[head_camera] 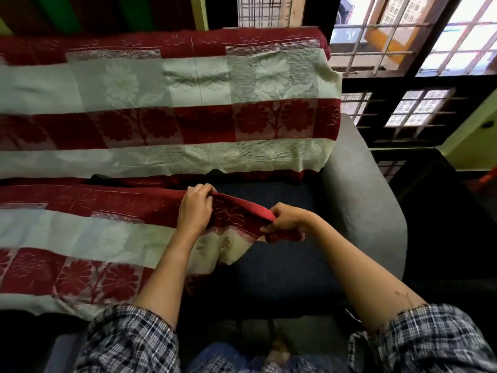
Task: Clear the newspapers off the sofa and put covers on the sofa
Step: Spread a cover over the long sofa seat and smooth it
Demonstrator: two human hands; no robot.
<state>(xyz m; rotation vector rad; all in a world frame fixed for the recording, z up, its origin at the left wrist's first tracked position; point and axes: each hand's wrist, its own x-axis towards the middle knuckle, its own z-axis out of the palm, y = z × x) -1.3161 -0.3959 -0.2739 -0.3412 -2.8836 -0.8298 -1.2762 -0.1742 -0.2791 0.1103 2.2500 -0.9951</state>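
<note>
Seat cover (80,238) edge in both hands (195,208) (286,218)

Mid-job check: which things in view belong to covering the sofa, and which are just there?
Belongs to the job:
- seat cover, gripped at its red edge by the left hand and right hand
- backrest cover, draped
- sofa, its blue seat cushion partly bare

Just there:
- window grilles
- green wall

No newspapers in view.
</note>
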